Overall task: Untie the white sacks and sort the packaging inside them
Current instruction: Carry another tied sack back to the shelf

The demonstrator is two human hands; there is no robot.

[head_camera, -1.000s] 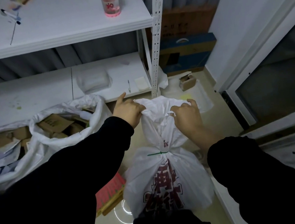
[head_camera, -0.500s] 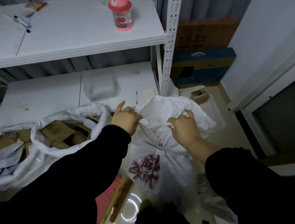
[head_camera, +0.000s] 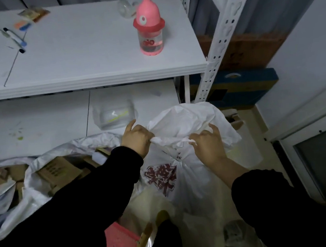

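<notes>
Grips of left hand (head_camera: 137, 139), right hand (head_camera: 208, 145) pinching white sack (head_camera: 194, 182) neck; neighbouring open sack (head_camera: 32, 179) holds cardboard boxes (head_camera: 59, 171).

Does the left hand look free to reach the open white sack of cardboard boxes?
Probably not yet: the left hand pinches the neck of the red-printed white sack. Once released, nothing blocks the way to the open white sack.

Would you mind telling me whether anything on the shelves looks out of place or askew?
A clear container lies tipped on its side on the top shelf, behind the upright pink-capped bottle. The lower shelf has greenish stains.
</notes>
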